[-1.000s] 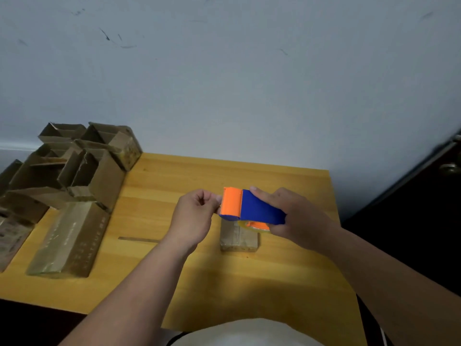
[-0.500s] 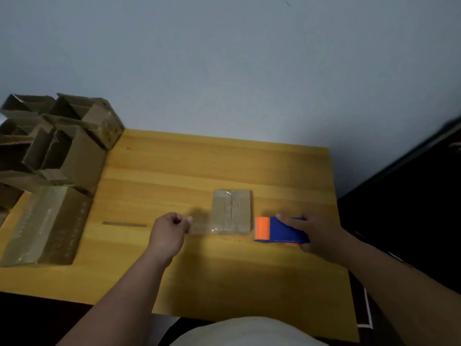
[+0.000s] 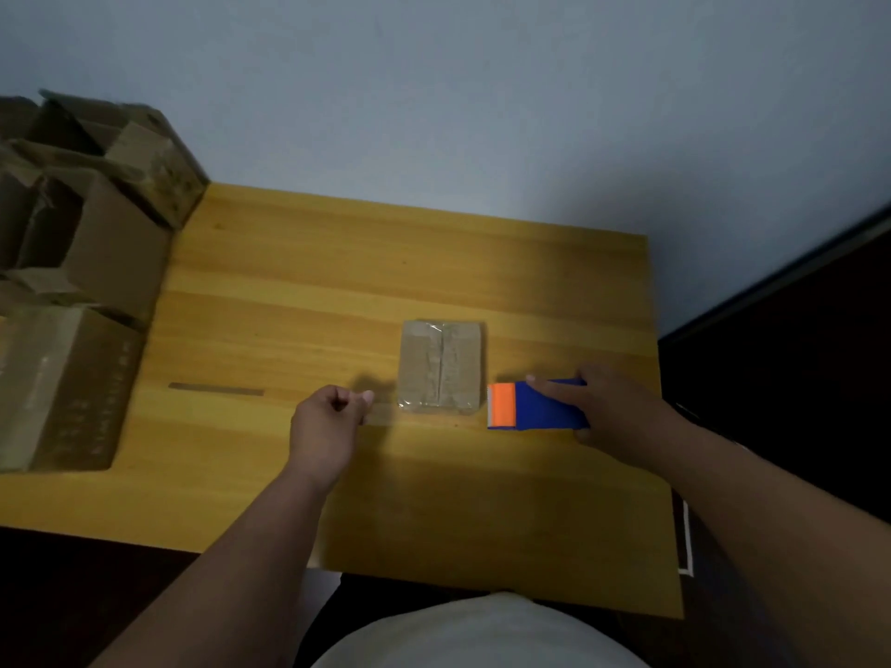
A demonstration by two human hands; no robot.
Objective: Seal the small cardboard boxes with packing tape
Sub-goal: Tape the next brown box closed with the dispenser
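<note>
A small cardboard box (image 3: 441, 366) lies flat in the middle of the wooden table (image 3: 337, 262), its top seam running away from me under clear tape. Just left of it, my left hand (image 3: 328, 421) pinches the end of a clear tape strip (image 3: 381, 413) that reaches to the box's near edge. To the box's right, my right hand (image 3: 607, 417) grips a blue and orange tape dispenser (image 3: 535, 406) resting on the table.
Several open cardboard boxes (image 3: 91, 224) are piled at the table's left edge, with a long closed box (image 3: 62, 388) in front of them. A thin brown strip (image 3: 217, 389) lies on the table left of my left hand. Dark furniture stands at the right.
Both hands came down from above the box to the table. The dispenser moved to the right of the box, and the tape now stretches across the box's near edge.
</note>
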